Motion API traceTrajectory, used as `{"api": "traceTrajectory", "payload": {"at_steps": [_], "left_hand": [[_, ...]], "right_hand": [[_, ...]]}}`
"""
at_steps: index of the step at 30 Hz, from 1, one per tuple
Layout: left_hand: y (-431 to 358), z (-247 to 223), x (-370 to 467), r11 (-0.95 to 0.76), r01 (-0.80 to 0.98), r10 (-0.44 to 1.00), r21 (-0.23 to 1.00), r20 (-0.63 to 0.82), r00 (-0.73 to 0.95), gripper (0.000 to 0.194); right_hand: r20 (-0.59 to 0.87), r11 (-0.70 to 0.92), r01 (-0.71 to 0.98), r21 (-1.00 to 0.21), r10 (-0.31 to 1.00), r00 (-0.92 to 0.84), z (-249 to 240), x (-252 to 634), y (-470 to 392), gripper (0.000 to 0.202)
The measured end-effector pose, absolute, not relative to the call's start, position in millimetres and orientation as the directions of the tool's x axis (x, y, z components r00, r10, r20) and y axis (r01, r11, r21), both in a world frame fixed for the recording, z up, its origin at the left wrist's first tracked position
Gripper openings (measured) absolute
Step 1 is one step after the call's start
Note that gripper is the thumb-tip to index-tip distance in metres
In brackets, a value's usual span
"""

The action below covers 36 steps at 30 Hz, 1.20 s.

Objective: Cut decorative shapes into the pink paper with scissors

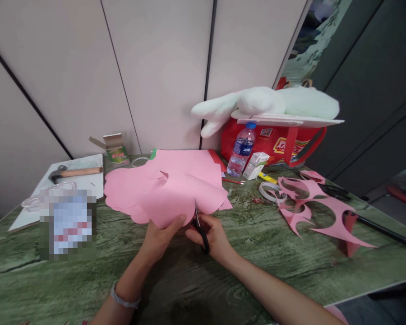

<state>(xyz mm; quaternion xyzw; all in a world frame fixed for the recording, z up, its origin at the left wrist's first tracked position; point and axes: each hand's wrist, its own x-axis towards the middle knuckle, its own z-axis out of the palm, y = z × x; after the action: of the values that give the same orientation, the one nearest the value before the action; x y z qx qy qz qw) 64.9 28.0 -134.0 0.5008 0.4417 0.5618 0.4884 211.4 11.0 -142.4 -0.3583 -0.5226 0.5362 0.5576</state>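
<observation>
Pink paper (172, 198): matte, plain, pale rose, lying at the centre of the green wood-grained table (122, 280). Its left side is showing a row of rounded scallops; its far edge is running nearly straight; its right side is ending in angular points. The near part is bulging upward and curling in a soft roll toward the right, with a small raised flap or slit standing near the middle. Whether one sheet or several overlapping ones are making up this shape is hard to tell, the colour being so even.

Left hand (164, 237): closing on the near edge of the paper, the thumb pressing from above, the other fingers hiding beneath.

Right hand (214, 237): curling round the black handles of a pair of scissors (204, 239), a blade pointing away and meeting the paper's near edge just right of the left thumb.

Pink offcuts (340, 216): lying at the right, with large curved openings and sharp tips.

Roll of tape (262, 193): resting just left of the offcuts.

Water bottle (240, 151), blue-capped: standing at the far right of the paper, beside a small white box (256, 165).

Hammer (76, 172): lying at the far left on a white board (27, 217).
</observation>
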Motion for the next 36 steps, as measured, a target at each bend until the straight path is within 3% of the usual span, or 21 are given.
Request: {"api": "traceTrajectory", "payload": {"at_steps": [25,36], "left_hand": [[29,-126,61,-0.165,-0.12,0.986,0.979,0.164,-0.02,0.039],[31,-120,62,-0.187,-0.128,0.982,0.974,0.19,0.011,0.029]], "right_hand": [[0.104,0.083,-0.155,-0.984,0.986,-0.129,-137,210,9,0.047],[0.093,0.072,-0.146,-0.987,0.985,-0.145,-134,210,8,0.049]]}}
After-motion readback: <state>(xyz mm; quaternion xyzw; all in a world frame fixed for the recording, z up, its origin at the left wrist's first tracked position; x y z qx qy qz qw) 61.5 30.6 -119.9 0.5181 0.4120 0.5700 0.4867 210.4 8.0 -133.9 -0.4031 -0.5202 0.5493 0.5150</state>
